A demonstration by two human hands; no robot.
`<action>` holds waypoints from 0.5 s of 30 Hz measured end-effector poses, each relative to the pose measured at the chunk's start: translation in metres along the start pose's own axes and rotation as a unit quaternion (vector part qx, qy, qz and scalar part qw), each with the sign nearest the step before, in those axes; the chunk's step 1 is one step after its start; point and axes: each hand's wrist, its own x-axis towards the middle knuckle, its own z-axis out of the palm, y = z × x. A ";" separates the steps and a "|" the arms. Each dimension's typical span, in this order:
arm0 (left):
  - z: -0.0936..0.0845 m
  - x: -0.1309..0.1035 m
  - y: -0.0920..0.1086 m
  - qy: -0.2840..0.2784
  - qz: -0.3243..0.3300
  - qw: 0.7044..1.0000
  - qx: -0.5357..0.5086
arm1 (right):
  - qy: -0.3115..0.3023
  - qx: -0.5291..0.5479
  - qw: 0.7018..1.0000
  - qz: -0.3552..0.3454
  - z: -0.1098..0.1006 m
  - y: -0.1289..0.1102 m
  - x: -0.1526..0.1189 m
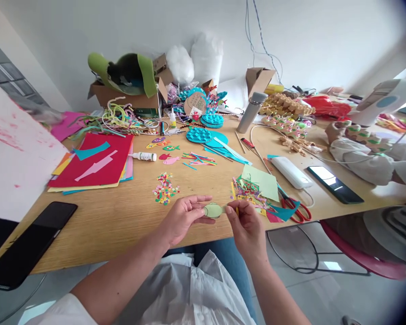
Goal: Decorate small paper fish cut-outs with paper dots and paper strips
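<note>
Between my two hands, just above the table's front edge, is a pale green paper fish (214, 210) with dark drawn lines. My left hand (186, 214) pinches its left end between thumb and fingers. At the other end, my right hand (245, 221) grips the narrow tail. Left of centre lies a scatter of small coloured paper dots (166, 188). Behind my right hand is a heap of paper scraps (246, 192) under a light green sheet (261, 182). Several finished-looking paper fish, including a pink fish (171, 160), rest farther back beside thin coloured strips (199, 159).
Red-handled scissors (301, 212), a white power bank (291, 172) and a phone (334, 184) lie to the right. Stacked coloured sheets (101, 158), a glue bottle (145, 156) and a black phone (32, 243) are left. A steel flask (252, 113) stands behind. Another person's sleeve (362, 158) reaches in at right.
</note>
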 end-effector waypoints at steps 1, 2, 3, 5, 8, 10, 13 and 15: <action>-0.002 0.005 0.001 0.006 0.006 1.000 -0.002 | 0.013 -0.016 1.000 -0.016 0.000 0.000 0.005; -0.005 0.011 0.003 0.018 0.013 1.000 -0.004 | 0.025 -0.032 0.999 -0.031 -0.001 0.000 0.009; -0.009 0.018 0.005 0.034 0.021 0.999 -0.007 | 0.033 -0.042 0.998 -0.045 0.000 -0.001 0.014; -0.017 0.032 0.010 0.079 0.037 0.996 -0.009 | 0.027 -0.031 0.997 -0.068 0.004 -0.003 0.024; -0.030 0.051 0.019 0.133 0.045 0.990 -0.028 | -0.016 0.030 0.995 -0.089 0.018 -0.007 0.035; -0.035 0.058 0.027 0.145 0.051 0.987 -0.037 | -0.055 0.063 0.993 -0.078 0.031 -0.009 0.043; -0.040 0.064 0.041 0.143 0.079 0.986 -0.034 | -0.131 0.100 0.986 -0.032 0.051 -0.014 0.057; -0.044 0.069 0.049 0.153 0.109 0.982 -0.033 | -0.165 0.126 0.978 -0.003 0.062 -0.016 0.069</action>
